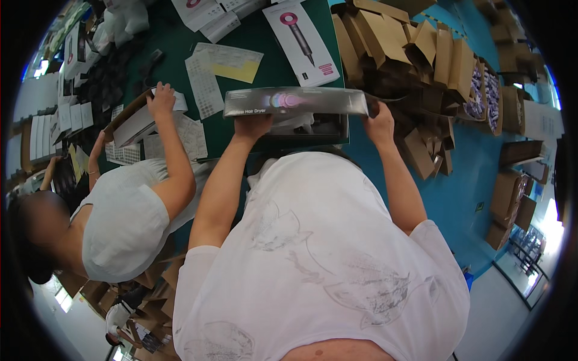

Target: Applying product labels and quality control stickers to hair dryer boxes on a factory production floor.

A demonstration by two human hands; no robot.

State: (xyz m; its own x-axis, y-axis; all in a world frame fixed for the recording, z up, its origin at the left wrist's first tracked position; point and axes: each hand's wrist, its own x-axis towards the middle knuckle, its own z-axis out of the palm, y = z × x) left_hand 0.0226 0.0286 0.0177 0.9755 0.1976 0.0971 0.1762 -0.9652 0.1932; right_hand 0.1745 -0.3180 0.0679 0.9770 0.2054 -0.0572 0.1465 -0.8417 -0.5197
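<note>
Both hands carry a long, flat hair dryer box (301, 101), level above the near edge of the green table (174, 45). Its narrow printed side, with a pink and purple picture, faces me. My left hand (253, 124) is closed under the box's left part, fingers partly hidden. Around the right end, my right hand (379, 123) grips the box, next to a dark, blurred flap or strip. Just below the box, partly covered by it, lies an open dark tray (328, 126) with clear plastic wrapping.
Another hair dryer box (301, 45) lies beyond, near printed sheets (205, 84). On my left a co-worker (126, 222) handles an open carton (132, 120). Brown cartons (385, 42) are heaped on the right, beside the blue floor (463, 180). Black parts (108, 78) lie at far left.
</note>
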